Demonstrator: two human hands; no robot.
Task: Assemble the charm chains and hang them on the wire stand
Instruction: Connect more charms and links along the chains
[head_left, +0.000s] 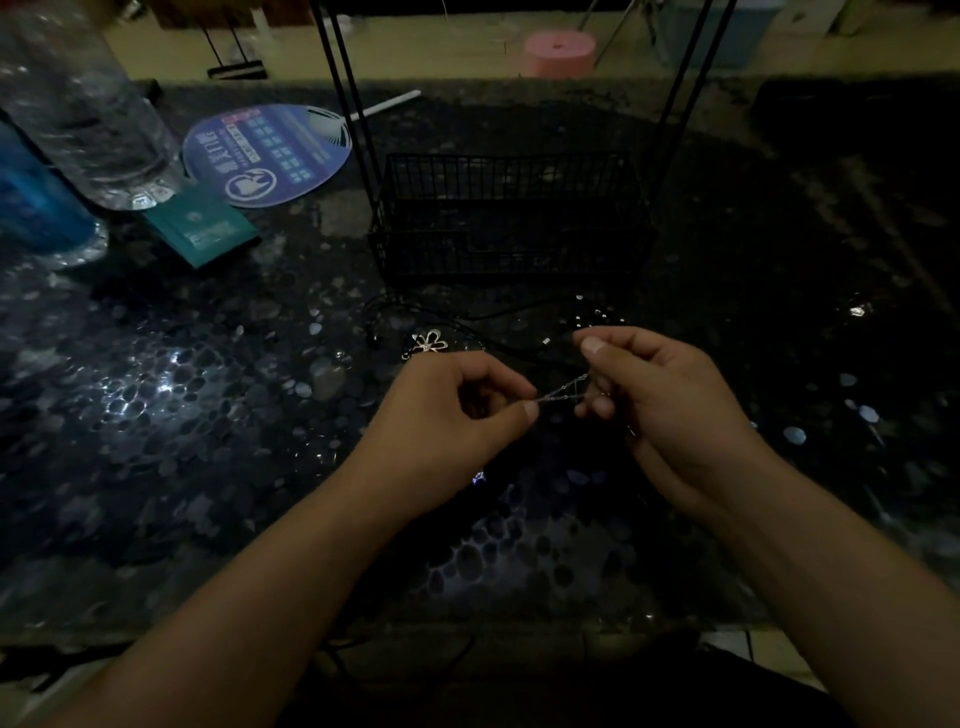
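Dim light, dark speckled tabletop (218, 415). Both hands are raised just above it, near the middle, fingers curled. Left hand (457, 415): thumb and forefinger pinch one end of a thin silver chain (563, 394); the other fingers are folded loosely into the palm. Right hand (660, 400): fingers bent, chain's other end caught between thumb and fingertips (exact contact is hard to read in the gloom), forefinger crooked above with its nail facing the camera. The chain spans the small gap between the two hands, in two fine strands that meet toward the left pinch; whether a charm hangs on it I cannot tell. Just beyond the left hand, a silver flower charm (428, 343) lies flat on the table, beside a black cord (498, 312) that loops across the surface in front of the wire stand (511, 218). The stand is black: a mesh basket at its base and thin uprights rising out of the top of the view. Nothing visible hangs on it. Far left: a clear plastic bottle (88, 114), a blue bottle (36, 202) next to it, a teal booklet (202, 228), a round blue printed fan (270, 153). A pink stool (558, 52) sits on the floor beyond the table.
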